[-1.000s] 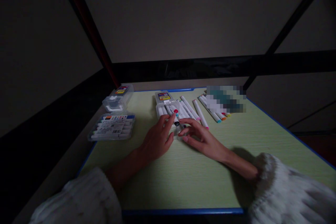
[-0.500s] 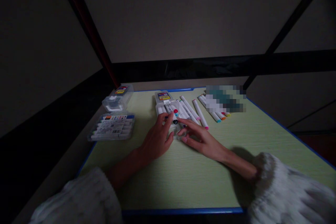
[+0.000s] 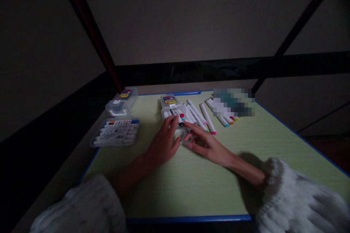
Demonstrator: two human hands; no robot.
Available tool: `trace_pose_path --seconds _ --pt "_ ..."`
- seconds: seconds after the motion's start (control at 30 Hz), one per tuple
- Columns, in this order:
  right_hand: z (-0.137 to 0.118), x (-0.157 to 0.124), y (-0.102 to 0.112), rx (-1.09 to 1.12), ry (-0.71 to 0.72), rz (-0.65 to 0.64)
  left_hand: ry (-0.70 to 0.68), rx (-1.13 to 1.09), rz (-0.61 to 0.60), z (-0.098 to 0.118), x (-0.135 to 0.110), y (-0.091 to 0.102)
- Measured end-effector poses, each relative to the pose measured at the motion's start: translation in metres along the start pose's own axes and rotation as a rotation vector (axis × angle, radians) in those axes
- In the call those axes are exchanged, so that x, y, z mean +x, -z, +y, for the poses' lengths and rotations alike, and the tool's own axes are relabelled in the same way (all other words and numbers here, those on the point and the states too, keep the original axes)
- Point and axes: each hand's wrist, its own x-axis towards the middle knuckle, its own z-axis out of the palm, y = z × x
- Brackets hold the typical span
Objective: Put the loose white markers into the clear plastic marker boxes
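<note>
A clear plastic marker case stands open in the middle of the table, with several white markers inside. One marker with a black end slants out of its near side. My left hand is at the case's near left, its fingertips against this marker and its thumb apart below. From the right, my right hand reaches in with fingers spread. Its index fingertip is by the black end; whether it touches, I cannot tell. A clear flap of the case shows between my hands. A red-ended marker lies inside.
Loose white markers with coloured ends lie right of the case. More markers lie farther right, beside a pixelated patch. On the left are a filled marker case and another clear case. The table has a blue edge.
Both hands stay almost in place around the case. The black-ended marker sits very slightly farther into it; otherwise the view has only shifted a little.
</note>
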Motion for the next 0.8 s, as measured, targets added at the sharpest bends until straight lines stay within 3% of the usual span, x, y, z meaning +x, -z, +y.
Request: trace_pose_path --seconds 0.8 --pt "0.0059 0.0006 -0.0011 0.148 -0.072 -0.024 0.032 -0.084 -0.003 -0.0058 -0.0021 -0.0063"
